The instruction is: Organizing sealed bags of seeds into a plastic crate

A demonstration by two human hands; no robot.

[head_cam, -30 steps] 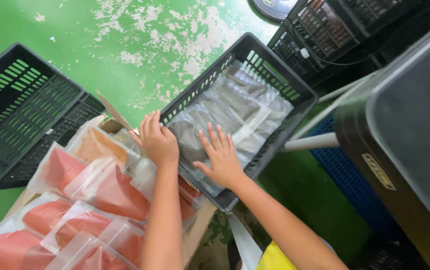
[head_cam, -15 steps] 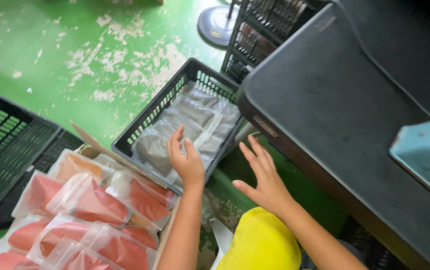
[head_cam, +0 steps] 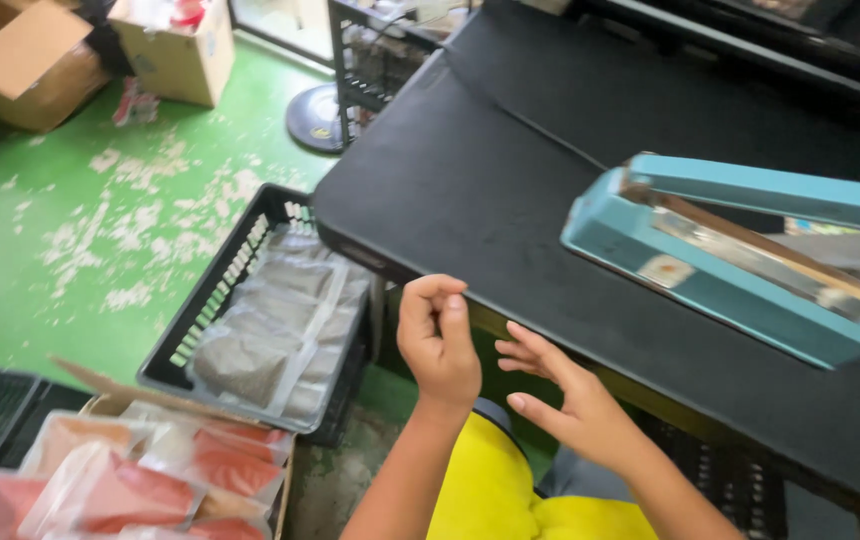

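1. Left hand [head_cam: 438, 345] is raised with its fingers curled in toward the palm, thumb against them; whether it pinches anything cannot be told. It hangs just off the near edge of the black table [head_cam: 510, 190].
2. Right hand [head_cam: 565, 400] is spread loosely, fingers apart and bare, just below that same table edge and near the left hand without touching it.
3. Clear pouches of red-orange contents [head_cam: 120, 485] lie stacked in an open cardboard box [head_cam: 100, 400] at the bottom left.
4. Beside that box, a black slatted crate [head_cam: 215, 300] holds flat clear pouches of grey contents [head_cam: 270, 340], its far end tucked under the table edge.
5. On the table's right side sits a light blue heat sealer [head_cam: 730, 260], its arm lifted.
6. Two cardboard boxes [head_cam: 100, 55] stand on the green floor [head_cam: 70, 210] at the far left.
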